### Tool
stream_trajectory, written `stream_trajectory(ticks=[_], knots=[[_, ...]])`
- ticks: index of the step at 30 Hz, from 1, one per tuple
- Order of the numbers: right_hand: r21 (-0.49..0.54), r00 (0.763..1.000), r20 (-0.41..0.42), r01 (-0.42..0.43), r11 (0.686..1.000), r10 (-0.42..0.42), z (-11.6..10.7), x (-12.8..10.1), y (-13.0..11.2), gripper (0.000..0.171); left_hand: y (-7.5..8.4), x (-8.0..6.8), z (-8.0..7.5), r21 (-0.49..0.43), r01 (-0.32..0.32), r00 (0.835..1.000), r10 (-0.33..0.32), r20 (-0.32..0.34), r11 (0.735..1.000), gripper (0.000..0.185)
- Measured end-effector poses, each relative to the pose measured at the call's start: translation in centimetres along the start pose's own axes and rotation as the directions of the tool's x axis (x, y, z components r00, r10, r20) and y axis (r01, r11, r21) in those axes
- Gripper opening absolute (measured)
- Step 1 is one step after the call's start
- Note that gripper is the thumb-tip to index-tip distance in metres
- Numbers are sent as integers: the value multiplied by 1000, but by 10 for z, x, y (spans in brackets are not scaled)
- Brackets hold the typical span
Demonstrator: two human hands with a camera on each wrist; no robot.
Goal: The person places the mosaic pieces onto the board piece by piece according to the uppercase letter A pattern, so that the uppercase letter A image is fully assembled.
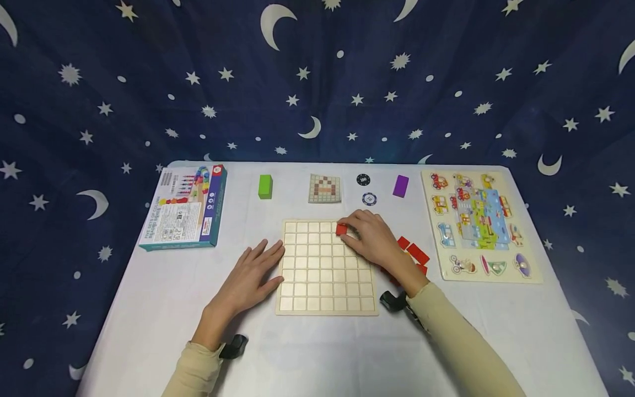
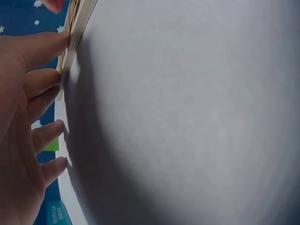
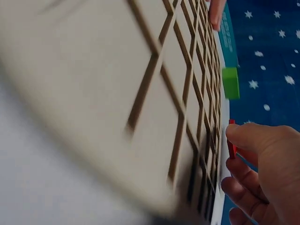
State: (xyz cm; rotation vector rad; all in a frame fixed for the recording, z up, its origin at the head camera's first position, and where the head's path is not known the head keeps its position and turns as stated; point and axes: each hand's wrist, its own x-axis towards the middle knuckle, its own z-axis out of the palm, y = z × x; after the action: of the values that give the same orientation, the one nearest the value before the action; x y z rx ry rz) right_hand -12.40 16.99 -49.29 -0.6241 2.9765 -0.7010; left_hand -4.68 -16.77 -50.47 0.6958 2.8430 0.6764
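Observation:
A pale wooden grid board with square cells lies on the white table. At its top row, toward the right, my right hand pinches a small red square tile between thumb and fingers. The right wrist view shows that red tile edge-on in the fingertips. My left hand has its fingers spread and touches the board's left edge; in the left wrist view the thumb and nearest fingers meet the board's side. Several more red tiles lie right of the board, partly hidden by my right forearm.
Behind the board are a green block, a patterned card, a black chip, a white-and-dark chip and a purple block. A box stands at left, a picture puzzle board at right.

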Motion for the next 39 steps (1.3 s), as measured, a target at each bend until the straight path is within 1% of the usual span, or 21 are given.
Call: stream_trajectory(ticks=[4, 9, 18, 22, 26, 29, 32, 35, 39], knots=[[4, 1000, 23, 1, 1000, -1, 11, 16, -10, 35, 0, 0, -1, -6, 7, 1000, -7, 0, 1000, 72], [22, 1000, 11, 2, 1000, -2, 19, 27, -16, 31, 0, 1, 0, -7, 12, 1000, -12, 2, 1000, 72], [-25, 999, 1, 53, 998, -53, 22, 29, -21, 34, 0, 0, 0, -18, 13, 1000, -13, -7, 1000, 72], [-26, 999, 12, 49, 998, -49, 19, 26, -19, 38, -1, 0, -1, -23, 14, 1000, -14, -3, 1000, 72], [-5, 999, 28, 24, 1000, -24, 9, 14, -9, 38, -1, 0, -1, -23, 14, 1000, -14, 5, 1000, 72], [-4, 1000, 29, 6, 1000, -6, -2, -1, 5, 36, -1, 0, 0, -27, 14, 1000, -14, 1, 1000, 72], [-9, 999, 17, -30, 1000, 30, -15, -19, 22, 36, -1, 0, 0, -30, 16, 1000, -16, 0, 999, 72], [-29, 996, -11, -89, 996, 89, -27, -38, 40, 37, -2, 0, 1, -33, 19, 1000, -19, 2, 999, 72], [-83, 981, -61, -189, 978, 184, -38, -63, 59, 36, -3, 1, 0, -38, 18, 1000, -18, 4, 999, 73]])
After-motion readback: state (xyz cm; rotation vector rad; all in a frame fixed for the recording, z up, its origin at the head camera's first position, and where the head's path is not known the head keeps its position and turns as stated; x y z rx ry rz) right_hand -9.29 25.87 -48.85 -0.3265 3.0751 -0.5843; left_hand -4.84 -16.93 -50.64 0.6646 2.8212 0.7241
